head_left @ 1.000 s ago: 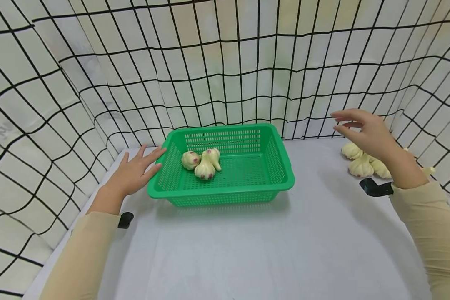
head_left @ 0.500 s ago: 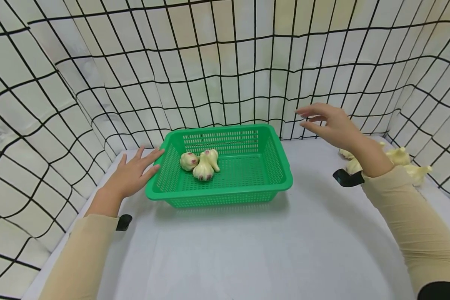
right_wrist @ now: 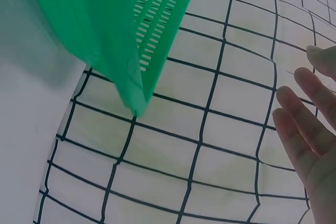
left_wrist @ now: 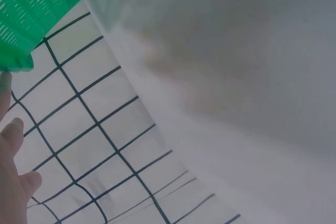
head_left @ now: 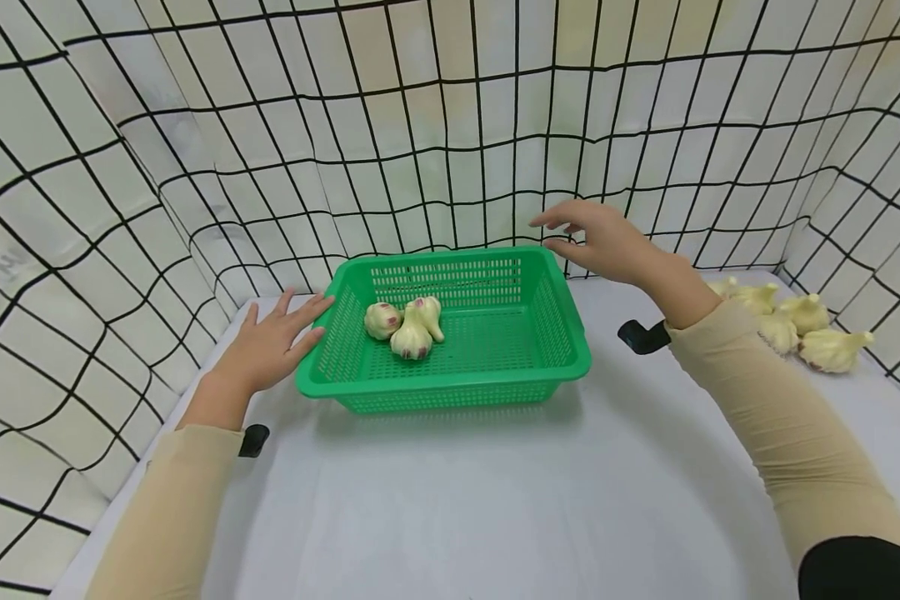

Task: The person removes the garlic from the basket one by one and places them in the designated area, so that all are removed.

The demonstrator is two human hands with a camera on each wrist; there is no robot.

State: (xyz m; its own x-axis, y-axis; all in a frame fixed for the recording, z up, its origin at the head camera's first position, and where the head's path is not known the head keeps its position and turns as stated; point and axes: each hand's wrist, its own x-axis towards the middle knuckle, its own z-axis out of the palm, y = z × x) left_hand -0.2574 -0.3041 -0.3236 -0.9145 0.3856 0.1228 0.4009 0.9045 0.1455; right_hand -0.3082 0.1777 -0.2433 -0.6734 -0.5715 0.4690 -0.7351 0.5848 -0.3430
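A green plastic basket (head_left: 450, 385) with slotted walls stands on the white table, with a cluster of garlic bulbs (head_left: 411, 340) in its left half. My left hand (head_left: 266, 346) lies along the basket's left rim, fingers spread, fingertips touching it. Above the basket's back right corner hovers my right hand (head_left: 607, 242), palm down with fingers loosely bent. Nothing is between its thumb and fingers, as the right wrist view of the hand (right_wrist: 310, 124) also shows. Several more garlic bulbs (head_left: 832, 348) lie in a heap at the far right, partly hidden by the right forearm.
A black wire grid (head_left: 487, 150) backed with white sheeting encloses the table at the back and both sides. The white tabletop (head_left: 450, 500) stretches in front of the basket. Black wrist mounts (head_left: 642, 337) stick out below both wrists.
My right hand has moved left from above the garlic heap to the basket's back right corner, uncovering more of the heap. The left hand and the basket have stayed in place.
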